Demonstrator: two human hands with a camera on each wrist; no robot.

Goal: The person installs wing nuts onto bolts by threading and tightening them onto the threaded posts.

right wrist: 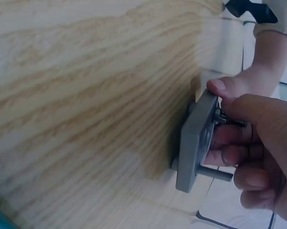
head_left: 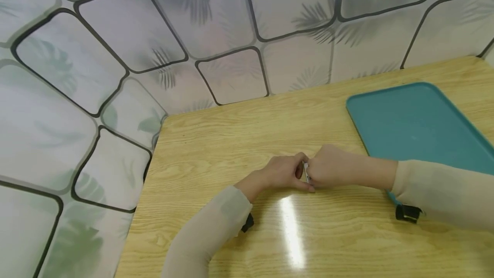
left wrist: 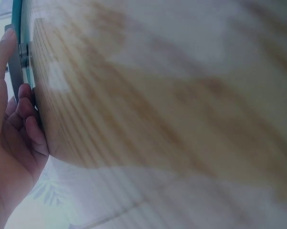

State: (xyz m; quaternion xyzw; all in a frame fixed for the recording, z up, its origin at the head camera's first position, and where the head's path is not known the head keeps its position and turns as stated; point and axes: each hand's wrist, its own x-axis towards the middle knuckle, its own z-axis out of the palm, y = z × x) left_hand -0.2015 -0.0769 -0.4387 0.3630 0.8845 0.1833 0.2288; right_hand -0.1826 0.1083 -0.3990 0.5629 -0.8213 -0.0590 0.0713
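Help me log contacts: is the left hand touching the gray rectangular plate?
Touching: the right wrist view shows the left hand resting its thumb on the gray plate.

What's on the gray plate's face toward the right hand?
A threaded bolt juts from the gray plate; the right hand partly covers another metal fitting. Covered areas aren't visible.
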